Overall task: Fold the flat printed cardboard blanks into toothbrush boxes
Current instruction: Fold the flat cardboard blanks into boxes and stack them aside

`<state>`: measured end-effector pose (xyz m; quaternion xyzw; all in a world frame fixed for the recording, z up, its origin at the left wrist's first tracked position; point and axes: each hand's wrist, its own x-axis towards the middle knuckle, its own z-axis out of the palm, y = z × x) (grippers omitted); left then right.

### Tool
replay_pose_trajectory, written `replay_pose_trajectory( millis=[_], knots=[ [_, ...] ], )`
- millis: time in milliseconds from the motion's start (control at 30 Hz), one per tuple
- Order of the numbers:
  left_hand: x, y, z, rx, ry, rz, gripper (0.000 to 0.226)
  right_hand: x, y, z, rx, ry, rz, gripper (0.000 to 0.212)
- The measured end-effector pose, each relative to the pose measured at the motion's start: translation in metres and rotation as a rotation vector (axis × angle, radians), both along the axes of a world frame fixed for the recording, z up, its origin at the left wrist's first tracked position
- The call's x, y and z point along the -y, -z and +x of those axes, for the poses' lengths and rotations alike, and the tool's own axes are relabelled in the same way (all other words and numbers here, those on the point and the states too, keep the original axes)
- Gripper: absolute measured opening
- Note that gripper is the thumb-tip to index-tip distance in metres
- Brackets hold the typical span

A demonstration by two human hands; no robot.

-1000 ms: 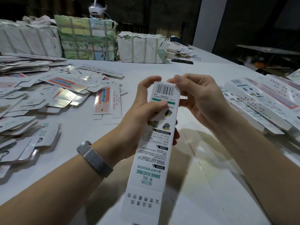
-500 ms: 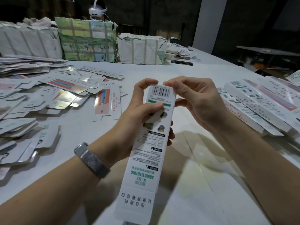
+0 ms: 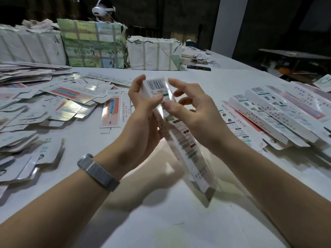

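A long white toothbrush box (image 3: 180, 140) with a barcode at its top end is held up over the white table (image 3: 161, 221), slanting down to the right and blurred by motion. My left hand (image 3: 143, 111) grips its upper part from the left, thumb across the front face. My right hand (image 3: 189, 106) pinches the same upper part from the right with thumb and forefinger, the other fingers spread. Flat printed blanks (image 3: 44, 97) lie scattered in a heap on the left. Folded boxes (image 3: 272, 113) are piled on the right.
Wrapped bundles (image 3: 93, 45) stand along the table's far edge, and a person with a white headset (image 3: 103, 10) sits behind them. One flat blank with an orange panel (image 3: 112, 111) lies just left of my hands. A dark object (image 3: 198, 67) lies at the back.
The box has swung: its lower end moved from the lower left to the lower right and it has turned edge-on. My right hand shifted from the top flap to the box's upper side.
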<state>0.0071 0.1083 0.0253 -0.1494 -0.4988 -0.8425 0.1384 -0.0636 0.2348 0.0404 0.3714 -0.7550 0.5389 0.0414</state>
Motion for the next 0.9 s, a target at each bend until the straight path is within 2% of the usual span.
replay_pose_trajectory(
  millis=[133, 200, 267, 367, 433, 500, 567, 633, 700, 800, 900],
  knots=[
    [-0.001, 0.003, -0.001, 0.006, 0.018, 0.003, 0.061, 0.001, -0.001, 0.002, -0.023, 0.007, 0.064, 0.059],
    [0.000, 0.004, -0.003, 0.020, 0.051, -0.040, 0.059, -0.003, -0.005, 0.002, -0.051, 0.058, 0.085, 0.062],
    [0.004, 0.005, -0.006, 0.050, -0.035, -0.164, 0.054, -0.008, -0.014, 0.001, -0.115, 0.142, 0.086, 0.063],
    [0.017, 0.010, -0.013, 0.092, -0.399, -0.492, 0.043, -0.029, -0.037, -0.008, -0.266, 0.339, 0.063, 0.064],
    [0.031, 0.016, -0.015, 0.106, -0.596, -0.844, 0.040, -0.050, -0.051, -0.023, -0.332, 0.528, 0.155, 0.060],
    [0.044, 0.025, -0.018, 0.184, -0.660, -1.248, 0.038, -0.075, -0.057, -0.043, -0.300, 0.694, 0.426, 0.051],
    [0.054, 0.035, -0.022, 0.350, -0.638, -1.534, 0.038, -0.096, -0.054, -0.063, -0.182, 0.760, 0.671, 0.041],
    [0.060, 0.040, -0.023, 0.502, -0.619, -1.744, 0.045, -0.108, -0.048, -0.077, -0.076, 0.770, 0.734, 0.032],
    [0.063, 0.043, -0.022, 0.544, -0.641, -1.809, 0.042, -0.111, -0.042, -0.089, -0.066, 0.830, 0.726, 0.029],
    [0.066, 0.042, -0.025, 0.510, -0.773, -1.775, 0.024, -0.110, -0.036, -0.097, -0.171, 0.929, 0.751, 0.030],
    [0.074, 0.040, -0.028, 0.493, -0.891, -1.742, 0.016, -0.099, -0.035, -0.091, -0.295, 0.887, 0.648, 0.031]
  ],
)
